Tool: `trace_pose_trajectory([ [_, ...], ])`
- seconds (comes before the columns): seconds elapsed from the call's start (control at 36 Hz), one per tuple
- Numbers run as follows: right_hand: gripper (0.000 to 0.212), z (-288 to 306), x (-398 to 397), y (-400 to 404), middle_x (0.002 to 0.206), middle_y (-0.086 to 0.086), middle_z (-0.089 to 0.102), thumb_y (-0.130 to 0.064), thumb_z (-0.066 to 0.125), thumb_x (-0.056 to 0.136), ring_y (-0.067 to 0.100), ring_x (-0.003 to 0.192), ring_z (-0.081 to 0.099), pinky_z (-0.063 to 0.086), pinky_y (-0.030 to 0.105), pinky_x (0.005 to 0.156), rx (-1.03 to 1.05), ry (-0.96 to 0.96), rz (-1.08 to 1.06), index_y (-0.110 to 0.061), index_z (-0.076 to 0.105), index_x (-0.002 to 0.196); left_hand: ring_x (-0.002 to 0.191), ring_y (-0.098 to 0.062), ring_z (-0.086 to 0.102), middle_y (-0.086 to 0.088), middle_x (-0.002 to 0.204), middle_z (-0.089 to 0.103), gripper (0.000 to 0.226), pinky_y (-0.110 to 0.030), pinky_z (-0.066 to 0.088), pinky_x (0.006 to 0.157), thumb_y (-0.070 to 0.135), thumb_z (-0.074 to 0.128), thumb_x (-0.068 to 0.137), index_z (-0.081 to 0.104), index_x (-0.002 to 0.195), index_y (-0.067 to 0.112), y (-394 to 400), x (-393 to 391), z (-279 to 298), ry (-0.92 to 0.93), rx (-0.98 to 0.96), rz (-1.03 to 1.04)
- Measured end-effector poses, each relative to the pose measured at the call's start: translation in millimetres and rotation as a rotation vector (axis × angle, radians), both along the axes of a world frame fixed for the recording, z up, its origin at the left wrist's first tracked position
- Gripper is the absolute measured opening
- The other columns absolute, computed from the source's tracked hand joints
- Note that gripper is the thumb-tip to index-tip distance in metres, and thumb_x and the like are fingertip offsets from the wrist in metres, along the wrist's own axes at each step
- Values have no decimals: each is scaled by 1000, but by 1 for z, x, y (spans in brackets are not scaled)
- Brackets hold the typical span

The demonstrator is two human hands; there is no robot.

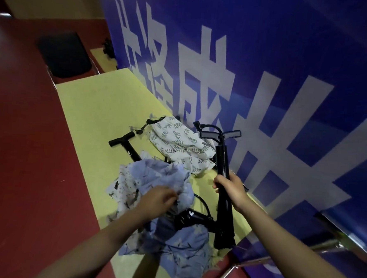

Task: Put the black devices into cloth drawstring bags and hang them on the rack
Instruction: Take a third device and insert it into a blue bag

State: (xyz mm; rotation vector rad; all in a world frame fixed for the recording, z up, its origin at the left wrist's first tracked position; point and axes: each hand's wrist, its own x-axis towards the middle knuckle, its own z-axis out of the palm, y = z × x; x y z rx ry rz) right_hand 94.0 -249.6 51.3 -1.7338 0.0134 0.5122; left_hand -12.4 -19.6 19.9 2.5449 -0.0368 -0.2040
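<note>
Long black pump-like device (pixel 224 184) gripped upright by right fingers (pixel 219 180); pale blue floral cloth drawstring bag (pixel 154 180) pinched by left fingers (pixel 170 197), just beside, near yellow bench's (pixel 89 111) near edge.

We had one wide-angle head-worn view, tilted steeply down and forward, close above the pale yellow tabletop (pixel 90 103) set against a blue printed banner (pixel 291 48).

The T-handled black device (pixel 126 145) vanishes under the blue bag (pixel 154 180); both forearms leave the bottom edge.
</note>
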Motion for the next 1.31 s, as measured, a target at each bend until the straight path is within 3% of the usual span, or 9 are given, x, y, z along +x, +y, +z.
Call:
trace_pose_trajectory([
  [0.14,27,4,-6,-3,68,5,63,-33,60,92,14,59,56,46,23,59,-48,-56,3,-10,57,79,71,-8,59,3,79,67,24,-24,46,62,27,55,94,69,77,17,6,-3,-8,-77,-67,324],
  [0.25,37,8,-2,0,61,-2,62,-43,58,92,1,47,56,45,25,58,-170,-165,-29,-10,59,75,65,-16,58,-3,70,61,24,-35,46,60,28,54,94,58,72,17,3,6,-10,-36,-15,401],
  [0.53,26,2,6,-17,67,1,68,-52,59,85,18,68,68,55,43,74,-208,-264,-36,-26,54,89,50,-16,44,-5,59,52,41,-27,29,45,46,61,88,54,66,12,-14,40,-46,171,97,310],
  [0.61,24,-1,3,-26,69,2,68,-48,60,87,18,69,68,54,42,73,-201,-245,-59,-25,55,92,53,-19,47,-9,61,56,34,-26,32,48,39,64,86,59,68,11,-10,39,-68,191,117,299],
  [0.72,24,-7,-1,-33,73,1,70,-45,59,90,14,70,68,53,34,70,-254,-226,-57,-23,57,100,47,-23,37,-6,51,39,45,-29,22,46,29,54,96,39,55,14,-11,35,-71,112,146,313],
  [0.89,20,-11,2,-26,70,-2,70,-47,54,92,14,70,67,53,38,73,-297,-257,-99,-27,53,89,61,-27,42,-15,69,44,30,-29,27,52,18,39,103,43,76,8,-11,19,-43,-47,-239,533],
  [1.03,20,0,2,-4,71,6,68,-36,51,96,21,69,64,51,45,76,-152,-265,-135,-21,50,83,89,-28,55,-17,103,53,26,-37,49,78,16,28,106,51,102,5,-9,1,-26,-35,-548,623],
  [1.14,34,3,6,16,83,6,68,-56,47,86,24,80,65,52,45,78,-130,-299,-179,-23,52,87,63,-16,35,-3,74,35,30,-26,30,56,9,30,104,33,74,13,-13,-7,-10,-74,-580,720],
  [1.31,19,18,13,41,83,7,67,-40,48,97,21,75,65,50,35,67,-59,-333,-276,-20,49,94,64,-21,40,-12,72,39,32,-35,31,60,30,46,101,39,74,13,1,-10,-15,-72,-553,725],
])
